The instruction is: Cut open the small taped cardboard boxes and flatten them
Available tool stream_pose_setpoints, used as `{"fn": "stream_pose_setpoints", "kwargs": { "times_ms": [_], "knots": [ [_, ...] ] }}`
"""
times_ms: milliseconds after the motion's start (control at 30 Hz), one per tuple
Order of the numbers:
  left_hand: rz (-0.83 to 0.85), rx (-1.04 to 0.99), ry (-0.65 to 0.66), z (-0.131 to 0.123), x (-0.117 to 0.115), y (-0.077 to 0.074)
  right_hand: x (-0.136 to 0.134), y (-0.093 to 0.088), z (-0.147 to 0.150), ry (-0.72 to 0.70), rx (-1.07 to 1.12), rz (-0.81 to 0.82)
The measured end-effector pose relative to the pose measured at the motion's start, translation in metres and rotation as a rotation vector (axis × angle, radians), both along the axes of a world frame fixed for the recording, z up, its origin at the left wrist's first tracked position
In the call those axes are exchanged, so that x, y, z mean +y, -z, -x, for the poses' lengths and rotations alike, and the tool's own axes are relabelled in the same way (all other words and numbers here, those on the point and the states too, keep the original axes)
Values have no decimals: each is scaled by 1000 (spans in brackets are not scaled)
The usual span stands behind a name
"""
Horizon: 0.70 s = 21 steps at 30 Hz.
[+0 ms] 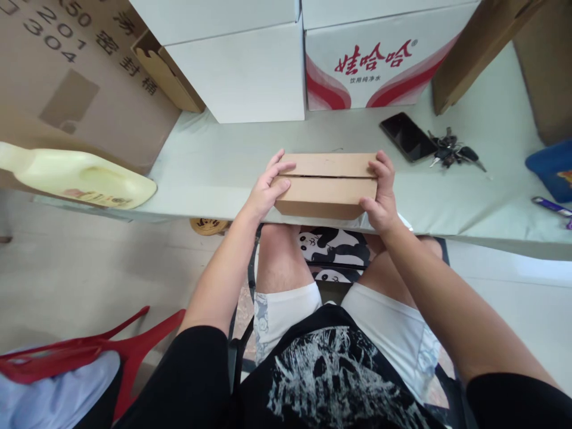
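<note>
1. At the near edge of the cloth-covered table [223, 161], right in front of the person's lap, is a small brown cardboard box [324, 189] with a narrow seam running across its top; whether it rests on the cloth or is raised slightly cannot be told.
2. The left hand [267, 189] grips the box's left end, its thumb on the near half of the top and its fingers across the far half.
3. The right hand [383, 196] holds the opposite end, fingers around the far corner and thumb near the front edge, so the box is clasped between both hands.
4. Beyond the right hand lie a dark phone [409, 137] and, just beside it, a bunch of keys [453, 150].
5. Behind the box stand a plain white box [250, 77] and a white carton with red lettering [370, 71].
6. Well to the left is a pale yellow jug [84, 179].
</note>
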State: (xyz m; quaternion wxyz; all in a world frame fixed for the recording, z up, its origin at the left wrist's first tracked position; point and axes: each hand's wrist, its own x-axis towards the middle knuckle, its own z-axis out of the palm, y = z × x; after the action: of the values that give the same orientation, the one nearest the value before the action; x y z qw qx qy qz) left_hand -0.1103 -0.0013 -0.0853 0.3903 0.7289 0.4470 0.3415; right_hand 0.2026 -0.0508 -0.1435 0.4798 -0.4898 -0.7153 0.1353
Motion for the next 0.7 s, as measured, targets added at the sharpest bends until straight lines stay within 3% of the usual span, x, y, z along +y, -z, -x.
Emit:
{"fn": "stream_pose_setpoints", "kwargs": {
  "times_ms": [200,433,700],
  "knots": [
    [-31,37,32,3,-2,-5,1,3,0,-40,36,-136],
    [-23,131,104,7,0,-14,-6,-13,-5,-36,-29,40],
    [-75,137,104,7,2,-8,-6,-16,-9,-67,-42,-4]
  ]
}}
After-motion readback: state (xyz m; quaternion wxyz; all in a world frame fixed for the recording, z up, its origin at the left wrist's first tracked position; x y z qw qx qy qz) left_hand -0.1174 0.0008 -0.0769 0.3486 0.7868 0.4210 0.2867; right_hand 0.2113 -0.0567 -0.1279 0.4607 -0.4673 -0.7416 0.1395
